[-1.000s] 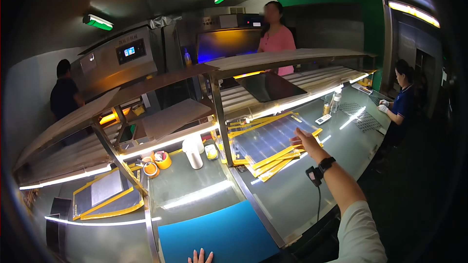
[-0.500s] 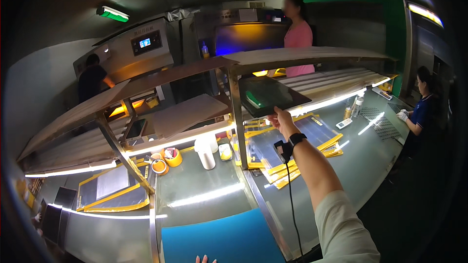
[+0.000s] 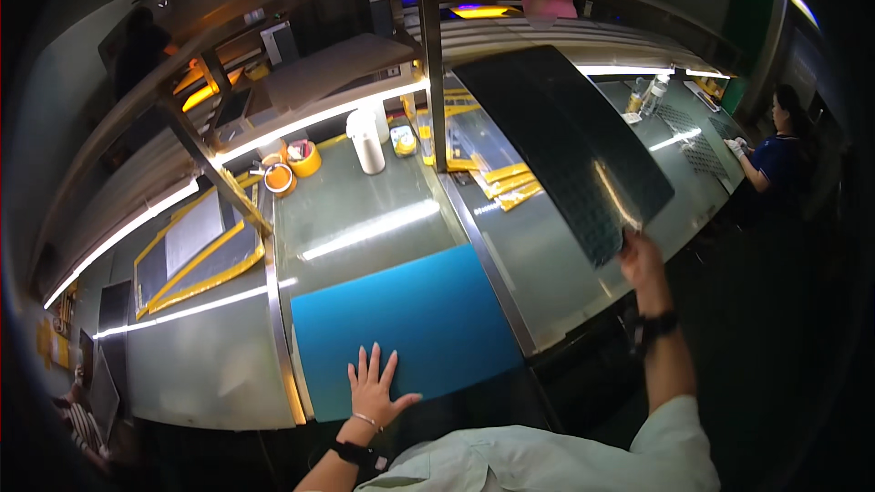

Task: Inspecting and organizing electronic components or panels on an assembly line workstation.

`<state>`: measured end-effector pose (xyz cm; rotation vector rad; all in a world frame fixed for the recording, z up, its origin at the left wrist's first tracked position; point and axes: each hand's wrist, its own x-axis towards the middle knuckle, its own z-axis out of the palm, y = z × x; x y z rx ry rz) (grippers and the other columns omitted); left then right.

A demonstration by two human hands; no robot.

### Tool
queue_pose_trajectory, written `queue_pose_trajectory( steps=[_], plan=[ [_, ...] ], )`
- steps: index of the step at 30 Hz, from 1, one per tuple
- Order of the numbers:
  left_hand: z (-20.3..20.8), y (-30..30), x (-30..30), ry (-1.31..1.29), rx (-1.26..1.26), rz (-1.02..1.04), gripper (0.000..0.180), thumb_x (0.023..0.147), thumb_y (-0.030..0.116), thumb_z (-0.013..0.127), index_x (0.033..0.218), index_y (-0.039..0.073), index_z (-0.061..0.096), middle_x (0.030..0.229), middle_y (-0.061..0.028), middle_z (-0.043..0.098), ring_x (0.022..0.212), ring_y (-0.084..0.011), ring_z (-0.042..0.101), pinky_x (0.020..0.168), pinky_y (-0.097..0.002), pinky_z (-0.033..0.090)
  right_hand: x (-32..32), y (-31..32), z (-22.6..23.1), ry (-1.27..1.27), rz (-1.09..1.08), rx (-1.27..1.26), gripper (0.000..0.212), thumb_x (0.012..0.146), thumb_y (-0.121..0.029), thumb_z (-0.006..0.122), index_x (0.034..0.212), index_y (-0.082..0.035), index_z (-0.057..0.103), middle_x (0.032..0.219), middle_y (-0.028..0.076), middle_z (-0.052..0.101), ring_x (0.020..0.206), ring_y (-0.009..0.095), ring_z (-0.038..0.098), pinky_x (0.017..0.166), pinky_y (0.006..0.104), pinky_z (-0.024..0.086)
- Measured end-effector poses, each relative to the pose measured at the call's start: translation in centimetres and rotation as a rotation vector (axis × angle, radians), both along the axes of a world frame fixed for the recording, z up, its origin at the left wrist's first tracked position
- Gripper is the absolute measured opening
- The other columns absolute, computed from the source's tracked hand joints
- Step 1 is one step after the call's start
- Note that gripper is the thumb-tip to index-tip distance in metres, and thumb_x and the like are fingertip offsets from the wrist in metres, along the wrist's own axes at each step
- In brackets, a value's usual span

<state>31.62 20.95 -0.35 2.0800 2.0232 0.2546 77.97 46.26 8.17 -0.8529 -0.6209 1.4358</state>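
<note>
Spread open with the palm down, the left hand (image 3: pixel 370 395) rests on a blue sheet (image 3: pixel 415 310) near its closest edge, fingers pointing away from the body and thumb out to the right. Farther out to the right and ahead of it, the right hand (image 3: pixel 642 260) grips the near edge of a dark, glossy sheet (image 3: pixel 565 141), which slants up and leftward from the fingers, above the worktop. Both wrists wear black straps.

Just right of the blue sheet, between the two hands, a metal strip (image 3: pixel 488 269) divides the worktop. Beyond the right hand, partly hidden by the dark sheet, lie yellow-edged films (image 3: pixel 510 189). Straight ahead of the left hand, well past the blue sheet, stands a white bottle (image 3: pixel 368 148), with an orange tub (image 3: pixel 279 180) and a yellow tub (image 3: pixel 303 158) to its left. More yellow-edged panels (image 3: pixel 205 251) lie to the left hand's far left. Farthest out, beyond the right hand, are a clear bottle (image 3: pixel 654 96) and a co-worker in a dark blue shirt (image 3: pixel 777 160).
</note>
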Motion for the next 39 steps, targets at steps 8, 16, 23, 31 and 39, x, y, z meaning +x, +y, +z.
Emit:
queue_pose_trajectory(
  steps=[8,16,23,31,39],
  plan=[
    [1.7,1.8,2.0,0.105,-0.169,-0.08,0.09,0.071,0.063,0.061,0.141,0.016,0.031,0.149,-0.0175,0.015,0.137,-0.0394,0.011,0.1,-0.0658,0.018,-0.4,-18.0,-14.2,-0.023,-0.15,-0.446,0.012,0.089,-0.014,0.057,0.097,-0.006,0.052,0.091,0.009,0.063,0.077,0.022,0.064,0.06,0.0326,0.053],
    [4.7,7.9,14.4,-0.002,-0.058,-0.463,0.08,0.082,0.054,0.055,0.142,0.011,0.026,0.15,-0.0134,0.016,0.139,-0.0323,0.011,0.107,-0.0563,0.018,0.3,-21.2,-10.9,-0.871,0.067,-0.445,0.025,0.087,-0.023,0.061,0.07,-0.005,0.056,0.063,0.01,0.062,0.057,0.02,0.062,0.052,0.0343,0.05],
    [-1.4,12.3,20.9,-0.038,0.049,-0.346,0.07,0.087,0.046,0.05,0.141,0.008,0.028,0.15,-0.0096,0.018,0.14,-0.0269,0.013,0.107,-0.0563,0.017,-6.4,-20.6,-7.5,-1.817,0.135,0.506,0.048,0.069,-0.037,0.073,0.095,-0.002,0.055,0.126,0.024,0.049,0.117,0.043,0.045,0.097,0.0468,0.038],
    [-0.8,12.6,21.5,-0.024,0.045,-0.377,0.068,0.087,0.048,0.049,0.141,0.011,0.029,0.15,-0.0076,0.021,0.139,-0.0249,0.014,0.106,-0.0578,0.016,-4.9,-19.2,-9.5,-1.898,0.268,0.576,0.024,0.074,-0.015,0.06,0.09,0.002,0.054,0.117,0.034,0.05,0.104,0.047,0.054,0.086,0.0467,0.048],
    [-1.0,12.8,20.9,-0.481,0.492,-0.107,0.048,0.085,0.028,0.06,0.126,0.006,0.047,0.131,-0.016,0.046,0.124,-0.0323,0.041,0.101,-0.0426,0.035,-1.0,-13.2,-1.5,-1.62,-0.182,0.414,0.013,0.081,-0.013,0.056,0.074,-0.003,0.059,0.071,0.015,0.058,0.071,0.034,0.058,0.061,0.0434,0.043]
  ],
)
